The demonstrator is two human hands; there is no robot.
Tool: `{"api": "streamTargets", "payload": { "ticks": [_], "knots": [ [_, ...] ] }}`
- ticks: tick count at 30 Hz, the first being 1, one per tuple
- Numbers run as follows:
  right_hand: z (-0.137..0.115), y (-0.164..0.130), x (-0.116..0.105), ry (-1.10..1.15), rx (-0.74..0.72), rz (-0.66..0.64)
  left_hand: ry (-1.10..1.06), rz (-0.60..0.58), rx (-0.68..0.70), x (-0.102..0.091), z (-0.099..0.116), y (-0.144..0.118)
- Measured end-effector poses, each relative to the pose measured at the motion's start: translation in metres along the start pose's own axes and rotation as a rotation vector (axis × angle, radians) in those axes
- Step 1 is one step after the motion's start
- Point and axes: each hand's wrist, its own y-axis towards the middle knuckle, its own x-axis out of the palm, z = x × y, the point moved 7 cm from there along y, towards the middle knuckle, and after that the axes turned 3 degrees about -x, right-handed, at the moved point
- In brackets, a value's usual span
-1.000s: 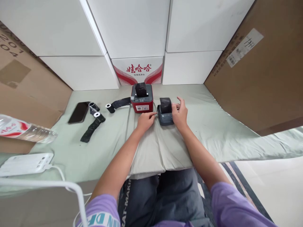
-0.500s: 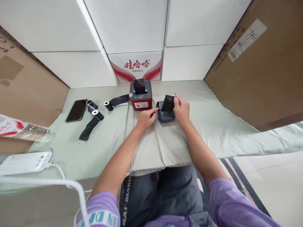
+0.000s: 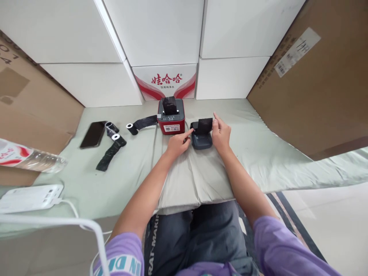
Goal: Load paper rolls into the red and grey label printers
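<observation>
On green cloth, two printers, three black rolls, two hands.

Right hand pinching black strip over grey printer; left hand touching printer.

Directly beyond the left hand, the red printer blocked forward travel. The grey printer filled the gap between both hands. Right of the right hand, open cloth extended to the cardboard box. White boxes closed the far side.
</observation>
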Motion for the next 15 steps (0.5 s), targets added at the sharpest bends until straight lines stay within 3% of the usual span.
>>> {"api": "streamTargets", "payload": {
  "ticks": [8,15],
  "knots": [
    [0.009,0.000,0.005,0.193,0.026,0.042,0.025,-0.108,-0.117,-0.003,-0.004,0.012],
    [0.014,0.002,0.012,0.347,0.063,-0.039,0.028,-0.131,-0.166,0.000,-0.007,0.025]
  ]
}}
